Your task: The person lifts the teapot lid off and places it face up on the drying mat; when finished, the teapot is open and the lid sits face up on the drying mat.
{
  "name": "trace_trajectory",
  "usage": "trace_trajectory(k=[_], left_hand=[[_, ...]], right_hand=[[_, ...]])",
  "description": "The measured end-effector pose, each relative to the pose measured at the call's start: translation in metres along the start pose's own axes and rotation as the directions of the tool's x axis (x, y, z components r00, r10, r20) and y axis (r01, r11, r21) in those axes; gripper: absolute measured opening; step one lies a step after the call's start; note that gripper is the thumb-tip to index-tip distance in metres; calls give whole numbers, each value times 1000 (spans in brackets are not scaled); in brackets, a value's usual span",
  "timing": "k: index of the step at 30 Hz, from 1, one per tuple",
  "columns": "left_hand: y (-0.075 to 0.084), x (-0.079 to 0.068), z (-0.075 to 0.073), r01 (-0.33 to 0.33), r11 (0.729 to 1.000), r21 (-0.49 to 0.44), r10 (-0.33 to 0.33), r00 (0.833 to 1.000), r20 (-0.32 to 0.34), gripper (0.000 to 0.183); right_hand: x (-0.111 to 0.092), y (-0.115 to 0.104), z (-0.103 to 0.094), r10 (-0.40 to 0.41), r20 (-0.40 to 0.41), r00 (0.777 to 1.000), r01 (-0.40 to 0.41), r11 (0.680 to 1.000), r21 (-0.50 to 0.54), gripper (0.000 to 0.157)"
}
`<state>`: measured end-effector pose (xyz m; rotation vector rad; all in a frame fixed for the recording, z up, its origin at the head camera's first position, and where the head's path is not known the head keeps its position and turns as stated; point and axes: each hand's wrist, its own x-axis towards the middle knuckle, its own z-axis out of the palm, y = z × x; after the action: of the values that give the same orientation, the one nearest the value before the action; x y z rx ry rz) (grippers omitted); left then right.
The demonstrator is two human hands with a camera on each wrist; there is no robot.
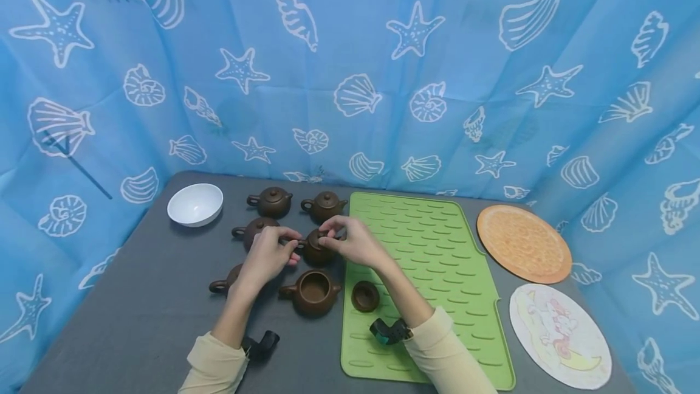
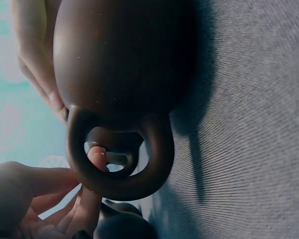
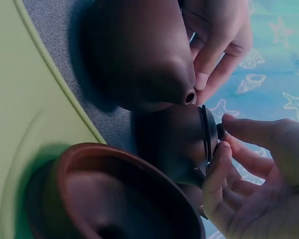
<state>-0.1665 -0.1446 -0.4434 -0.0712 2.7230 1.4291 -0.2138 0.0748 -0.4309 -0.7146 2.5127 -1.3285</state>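
Pale sleeves [image 1: 213,362] are seen nearest the camera, stretched over a grey worktop [image 1: 131,303]. At the far left a white bowl [image 1: 195,205] is placed. Beside it three lidded pots [image 1: 273,204] are ranged in a column, the nearest one partly hidden.

By the left hand [image 1: 271,255] the handle [image 2: 133,162] of the pot [image 1: 318,254] is pinched, thumb and fingers together on it. The pot is found near the middle of the worktop, between an open pot [image 1: 317,307] in front and a rear pot [image 1: 325,207] behind; whether its base is fully set down cannot be told. By the right hand [image 1: 358,242] the knob [image 3: 221,131] of its lid [image 3: 209,130] is gripped between thumb and fingertips.

Judged by its dull, clay-like look, the pot should be stiff, fairly weighty for its size and brittle if knocked. Its smooth belly may slip, so it is best steadied by the handle, and the lid, probably loose, is best taken by the knob.

Further right, a small hollow piece [image 1: 365,306] is rested on a green mat [image 1: 459,278]. Beyond that, a brown disc [image 1: 522,243] and a white disc [image 1: 547,357] are laid.
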Motion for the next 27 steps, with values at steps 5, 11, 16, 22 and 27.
trace_trajectory(k=[5,11,16,22,27], left_hand=[[-1,2,1,11,1000,-9,-11,1000,-8,21],[-1,3,3,25,999,-27,-25,1000,-1,19],[0,2,4,25,999,-25,-25,1000,-6,19],[-2,1,4,19,999,-33,-20,1000,-16,19],[-4,0,2,4,999,-50,-5,1000,-12,19]], right_hand=[[4,1,2,-16,2,1000,16,1000,-21,16],[-3,0,0,-7,-25,1000,8,999,49,15],[-20,-1,-7,-16,-39,999,21,992,125,15],[-46,1,-26,19,-13,1000,-16,981,194,16],[-67,7,-46,41,-6,999,-39,982,186,19]])
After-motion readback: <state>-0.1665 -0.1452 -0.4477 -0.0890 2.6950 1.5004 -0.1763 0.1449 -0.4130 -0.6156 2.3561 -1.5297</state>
